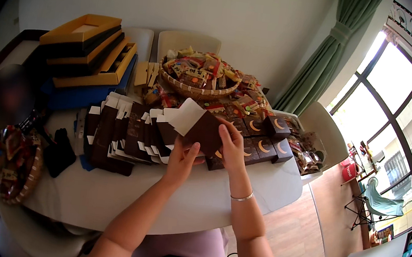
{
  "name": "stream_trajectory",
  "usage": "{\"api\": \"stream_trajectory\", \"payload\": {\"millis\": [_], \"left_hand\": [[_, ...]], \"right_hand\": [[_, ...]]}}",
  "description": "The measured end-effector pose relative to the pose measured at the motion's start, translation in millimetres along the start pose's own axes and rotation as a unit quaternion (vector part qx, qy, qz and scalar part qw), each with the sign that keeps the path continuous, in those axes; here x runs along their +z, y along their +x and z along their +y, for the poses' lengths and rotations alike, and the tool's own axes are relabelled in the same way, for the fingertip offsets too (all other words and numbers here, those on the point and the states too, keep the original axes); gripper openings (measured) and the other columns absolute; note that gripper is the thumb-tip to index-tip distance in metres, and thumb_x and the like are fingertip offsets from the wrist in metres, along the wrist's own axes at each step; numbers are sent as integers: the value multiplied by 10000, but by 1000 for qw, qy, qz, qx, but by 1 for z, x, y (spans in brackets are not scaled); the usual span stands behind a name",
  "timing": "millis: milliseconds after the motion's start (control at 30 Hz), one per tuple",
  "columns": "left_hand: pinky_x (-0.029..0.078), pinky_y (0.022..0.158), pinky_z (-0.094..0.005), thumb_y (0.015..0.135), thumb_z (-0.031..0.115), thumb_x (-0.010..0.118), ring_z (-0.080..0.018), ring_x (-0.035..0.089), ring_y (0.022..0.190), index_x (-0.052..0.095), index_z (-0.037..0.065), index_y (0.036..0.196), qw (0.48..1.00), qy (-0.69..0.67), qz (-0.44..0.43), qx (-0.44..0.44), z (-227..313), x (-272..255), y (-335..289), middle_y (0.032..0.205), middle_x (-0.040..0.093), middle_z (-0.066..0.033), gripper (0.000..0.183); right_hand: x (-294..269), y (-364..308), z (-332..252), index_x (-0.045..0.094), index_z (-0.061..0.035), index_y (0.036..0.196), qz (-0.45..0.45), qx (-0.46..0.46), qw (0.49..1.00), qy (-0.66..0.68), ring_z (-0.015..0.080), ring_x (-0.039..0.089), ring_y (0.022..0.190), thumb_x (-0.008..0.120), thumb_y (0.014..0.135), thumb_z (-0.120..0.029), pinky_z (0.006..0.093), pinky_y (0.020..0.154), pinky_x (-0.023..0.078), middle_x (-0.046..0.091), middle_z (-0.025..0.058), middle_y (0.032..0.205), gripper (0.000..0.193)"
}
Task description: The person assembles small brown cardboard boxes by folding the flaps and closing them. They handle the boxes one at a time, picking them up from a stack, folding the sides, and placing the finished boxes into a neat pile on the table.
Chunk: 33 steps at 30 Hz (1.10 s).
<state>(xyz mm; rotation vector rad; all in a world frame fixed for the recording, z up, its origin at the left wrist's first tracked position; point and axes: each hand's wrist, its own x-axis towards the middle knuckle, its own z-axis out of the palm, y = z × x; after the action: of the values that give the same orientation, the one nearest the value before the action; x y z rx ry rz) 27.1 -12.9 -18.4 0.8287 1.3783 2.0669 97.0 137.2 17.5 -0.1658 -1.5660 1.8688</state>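
A dark brown cardboard box (pixel 206 135) with its white inner flap standing up is held over the table in front of me. My left hand (pixel 180 160) grips its lower left side, the thumb in front. My right hand (pixel 231 146) is closed on its right edge; some fingers are hidden behind it. Left of my hands, several flat, unfolded brown cartons (pixel 111 134) with white tabs lie overlapped in a pile. Just beyond my right hand, several folded dark boxes (pixel 262 145) with a crescent design stand in rows, partly covered by the hand.
A woven basket (pixel 195 92) heaped with wrapped snacks stands at the back, with loose packets around it. Yellow and black trays (pixel 85 34) are stacked at the back left. A smaller basket (pixel 34 168), a black cloth item (pixel 60 151) and a clear bin (pixel 312 153) flank the table (pixel 196 200).
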Motion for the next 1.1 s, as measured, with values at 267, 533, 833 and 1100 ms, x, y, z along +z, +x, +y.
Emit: {"api": "stream_trajectory", "payload": {"millis": [267,533,833,1100], "left_hand": [[606,626,-305,1012,287,547,-208,608,1094,137,131,1562,997,69,-6,-38,19,-3,-5,1348,505,-143,704],[450,1000,-403,1055,358,429,-325,477,1270,149,23,1555,912,297,59,275,-4,-4,6,1438,398,-211,663],[313,1118,-426,1055,358,429,-359,397,1353,216,-31,1513,949,219,22,228,12,0,-3,1481,343,-246,638],[370,1062,-381,1053,370,424,-331,478,1256,272,-27,1492,932,261,-26,250,18,9,-9,1356,457,-228,612]], "right_hand": [[-10,-4,-14,448,7,1399,-100,86,986,-101,126,566,1091,697,941,-268,259,923,460,595,78,1219,589],[10,-9,0,498,11,1366,-91,67,989,-98,129,552,1136,669,965,-291,277,957,464,611,75,1231,530],[7,-10,-15,543,-12,1333,-61,145,978,135,168,602,1139,516,1030,-264,305,932,501,627,89,1253,396],[-5,-4,-13,693,-15,1026,23,177,978,106,133,691,784,661,949,-250,259,648,556,709,50,920,250]]}}
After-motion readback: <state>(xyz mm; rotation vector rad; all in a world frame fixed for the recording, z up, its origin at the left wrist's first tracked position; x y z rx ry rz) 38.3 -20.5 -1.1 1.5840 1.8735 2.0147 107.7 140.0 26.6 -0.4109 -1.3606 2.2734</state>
